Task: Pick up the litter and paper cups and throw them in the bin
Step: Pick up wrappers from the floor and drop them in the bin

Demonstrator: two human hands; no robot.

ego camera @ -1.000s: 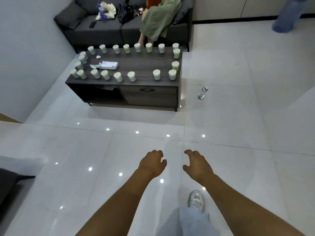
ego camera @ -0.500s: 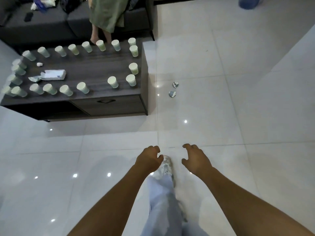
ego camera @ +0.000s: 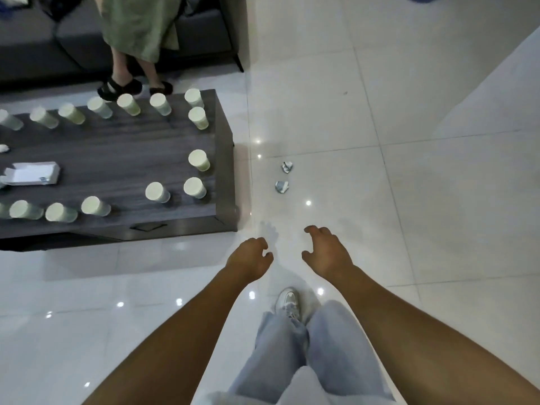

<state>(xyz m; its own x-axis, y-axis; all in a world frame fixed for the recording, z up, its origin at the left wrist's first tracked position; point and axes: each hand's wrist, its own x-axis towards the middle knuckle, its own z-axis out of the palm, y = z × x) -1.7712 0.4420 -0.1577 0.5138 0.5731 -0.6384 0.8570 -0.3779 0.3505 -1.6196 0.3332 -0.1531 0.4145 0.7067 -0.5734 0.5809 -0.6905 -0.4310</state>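
L grip (ego camera: 250, 260), R grip (ego camera: 327, 252): seemingly loose-curled, empty

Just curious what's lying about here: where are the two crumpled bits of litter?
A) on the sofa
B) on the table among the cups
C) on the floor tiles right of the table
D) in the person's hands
C: the two crumpled scraps lie on the white floor, apart from the table edge, while the left hand and right hand hold nothing.

Dark table (ego camera: 122, 153), grey sofa (ego camera: 204, 39) (perhaps fabric)
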